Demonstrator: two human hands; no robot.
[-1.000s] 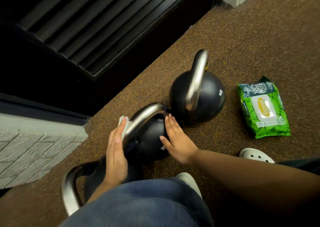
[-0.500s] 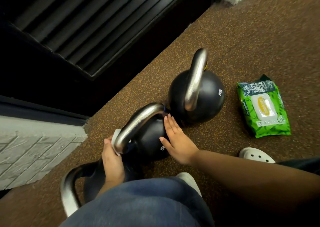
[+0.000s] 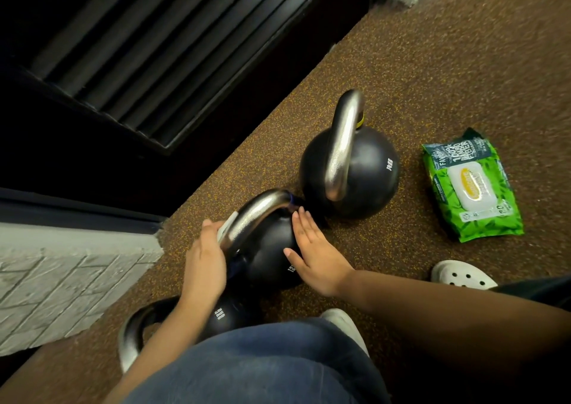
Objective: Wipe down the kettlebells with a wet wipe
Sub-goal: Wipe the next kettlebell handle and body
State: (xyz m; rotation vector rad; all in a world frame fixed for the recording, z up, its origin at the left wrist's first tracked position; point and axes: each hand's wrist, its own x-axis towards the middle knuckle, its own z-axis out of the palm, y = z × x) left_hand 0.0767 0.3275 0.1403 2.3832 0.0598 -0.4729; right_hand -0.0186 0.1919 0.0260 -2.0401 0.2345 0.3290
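Note:
Three black kettlebells with steel handles stand in a row on the brown floor. The middle kettlebell (image 3: pixel 272 249) has my right hand (image 3: pixel 312 249) lying flat on its ball, fingers straight. My left hand (image 3: pixel 205 261) holds a white wet wipe (image 3: pixel 226 227) against the left side of that kettlebell's steel handle (image 3: pixel 256 215). The far kettlebell (image 3: pixel 352 169) stands untouched behind it. The near kettlebell (image 3: pixel 216 317) is partly hidden under my left forearm and my knee.
A green pack of wet wipes (image 3: pixel 471 187) lies on the floor to the right of the far kettlebell. A dark louvred door (image 3: pixel 154 48) and a grey stone ledge (image 3: pixel 61 280) border the left side. My white shoe (image 3: pixel 460 275) is at right.
My left hand with the wipe slid down the middle kettlebell's handle, then back up along it. My right hand stayed flat on the ball.

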